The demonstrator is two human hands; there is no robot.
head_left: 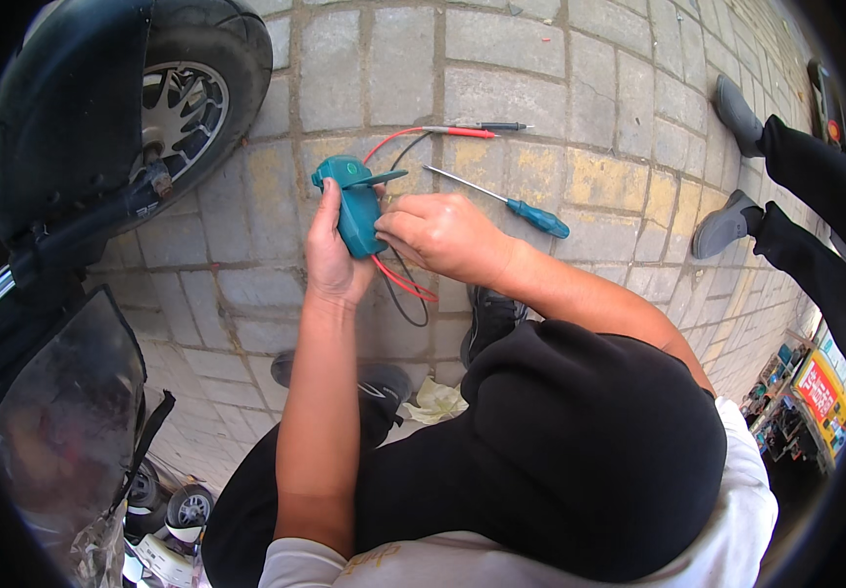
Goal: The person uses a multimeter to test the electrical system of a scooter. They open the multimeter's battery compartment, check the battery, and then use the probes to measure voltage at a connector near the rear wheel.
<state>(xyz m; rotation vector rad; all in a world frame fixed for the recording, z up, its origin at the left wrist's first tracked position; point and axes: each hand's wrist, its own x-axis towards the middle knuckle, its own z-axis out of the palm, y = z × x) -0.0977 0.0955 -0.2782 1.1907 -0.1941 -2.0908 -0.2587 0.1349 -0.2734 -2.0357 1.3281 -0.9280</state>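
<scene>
A teal multimeter [356,218] rests in my left hand [333,245], its fingers wrapped round the body. A flap or stand [384,178] sticks out from the meter's side toward the right. The fingertips of my right hand [442,233] are pinched together at the meter's right edge; what they hold, if anything, is hidden. From the meter run a red and a black lead. The red probe [462,131] and the black probe [503,125] lie on the paving just beyond the meter. Right of them lies a screwdriver [537,218] with a blue handle.
A vehicle wheel [186,108] under a black fender stands at the far left. On the right another person's grey shoes [722,227] and dark trousers show. My black shoe [491,318] is below my right hand. A yellow and red box [824,397] sits at the right edge.
</scene>
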